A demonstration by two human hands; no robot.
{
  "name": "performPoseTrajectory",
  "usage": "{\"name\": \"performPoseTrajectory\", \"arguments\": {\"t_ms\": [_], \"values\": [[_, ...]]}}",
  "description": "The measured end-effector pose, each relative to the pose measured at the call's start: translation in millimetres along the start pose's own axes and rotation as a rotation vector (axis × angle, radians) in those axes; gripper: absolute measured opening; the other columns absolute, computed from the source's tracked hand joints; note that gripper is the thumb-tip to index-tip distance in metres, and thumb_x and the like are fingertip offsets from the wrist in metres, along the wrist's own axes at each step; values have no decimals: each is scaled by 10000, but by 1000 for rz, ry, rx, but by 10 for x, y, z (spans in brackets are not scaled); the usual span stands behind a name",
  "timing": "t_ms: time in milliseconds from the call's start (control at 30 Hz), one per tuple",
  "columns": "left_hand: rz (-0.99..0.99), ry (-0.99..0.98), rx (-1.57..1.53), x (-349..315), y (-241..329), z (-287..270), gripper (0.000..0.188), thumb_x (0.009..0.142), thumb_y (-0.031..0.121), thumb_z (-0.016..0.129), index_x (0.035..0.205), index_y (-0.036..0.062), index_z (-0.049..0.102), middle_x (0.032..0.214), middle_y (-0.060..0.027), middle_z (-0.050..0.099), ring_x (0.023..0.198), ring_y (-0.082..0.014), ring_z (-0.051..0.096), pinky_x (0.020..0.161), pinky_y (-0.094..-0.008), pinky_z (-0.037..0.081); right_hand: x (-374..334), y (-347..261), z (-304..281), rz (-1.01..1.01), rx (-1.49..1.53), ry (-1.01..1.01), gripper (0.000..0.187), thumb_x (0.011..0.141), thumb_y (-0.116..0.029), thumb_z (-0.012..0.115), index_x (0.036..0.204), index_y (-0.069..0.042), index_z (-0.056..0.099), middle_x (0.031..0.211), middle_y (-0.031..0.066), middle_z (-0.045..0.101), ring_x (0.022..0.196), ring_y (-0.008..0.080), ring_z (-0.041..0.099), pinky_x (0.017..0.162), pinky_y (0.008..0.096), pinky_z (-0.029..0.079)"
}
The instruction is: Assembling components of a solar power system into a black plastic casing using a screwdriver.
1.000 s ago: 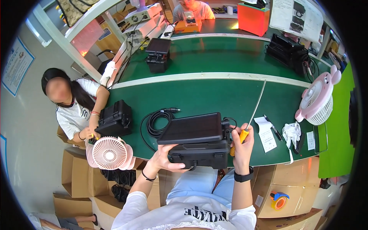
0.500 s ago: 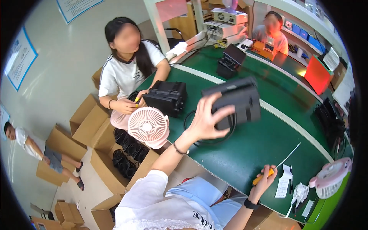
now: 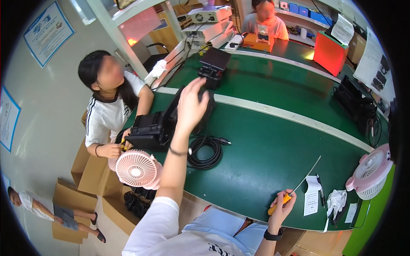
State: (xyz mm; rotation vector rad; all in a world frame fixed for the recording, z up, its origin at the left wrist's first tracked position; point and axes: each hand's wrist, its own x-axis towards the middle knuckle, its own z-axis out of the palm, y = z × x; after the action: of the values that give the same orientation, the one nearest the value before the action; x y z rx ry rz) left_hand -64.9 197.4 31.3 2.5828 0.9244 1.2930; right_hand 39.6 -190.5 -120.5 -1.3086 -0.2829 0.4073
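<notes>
My left hand [image 3: 190, 106] is stretched out to the left over the green table [image 3: 265, 149], gripping a black box-shaped device [image 3: 206, 112] that is mostly hidden behind the hand. It sits right beside a second black device [image 3: 147, 130] in front of a seated person in a white shirt [image 3: 104, 121], whose hand [image 3: 112, 150] holds a small yellow tool. A coiled black cable [image 3: 205, 151] lies just below my left wrist. My right hand [image 3: 282, 207] is at the table's near edge, closed on a yellow-handled screwdriver [image 3: 294, 190] with a long thin shaft pointing up and right.
A pink fan [image 3: 136, 168] stands at the table's left edge and another fan [image 3: 369, 170] at the right. A paper slip [image 3: 311, 196] and white cloth [image 3: 337, 198] lie near my right hand. More black devices [image 3: 213, 64] [image 3: 354, 102], a red box [image 3: 329, 53] and cardboard boxes [image 3: 85, 170] surround the bench.
My left hand has carried the black device from in front of me up and across to the left, down beside the other person's device. My right hand kept the screwdriver at the table edge.
</notes>
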Motion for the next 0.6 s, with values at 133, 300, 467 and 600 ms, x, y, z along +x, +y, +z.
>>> {"name": "performPoseTrajectory", "arguments": {"t_ms": [133,300,467,600], "values": [[-298,-95,-155,768,-557,864,540,774,297,756,1207,7,616,1186,-209,643,1094,-331,627,954,-407,494,-15,2,23,10,-45,-4,228,981,-37,535,1195,-57,459,916,52,539,633,53,482,511,189,427],[-173,-81,82,774,-1045,1396,283,769,208,767,1038,133,718,922,-78,709,870,-217,683,808,-345,537,-11,-63,69,38,-36,-3,215,959,-4,558,1156,-20,473,856,56,569,580,71,517,511,205,446],[-226,-128,-283,687,-358,1537,145,834,152,711,973,121,739,782,-48,694,727,-165,662,695,-321,520,-21,-29,39,-4,-56,-17,215,956,-9,574,1153,-7,489,870,51,588,581,70,533,515,211,458],[-271,-130,-838,616,249,1535,156,861,49,681,1015,58,704,830,3,657,767,-74,611,712,-240,495,1,14,57,-27,-49,-44,226,959,-8,570,1172,-21,495,874,45,587,586,68,531,514,214,460]]}}
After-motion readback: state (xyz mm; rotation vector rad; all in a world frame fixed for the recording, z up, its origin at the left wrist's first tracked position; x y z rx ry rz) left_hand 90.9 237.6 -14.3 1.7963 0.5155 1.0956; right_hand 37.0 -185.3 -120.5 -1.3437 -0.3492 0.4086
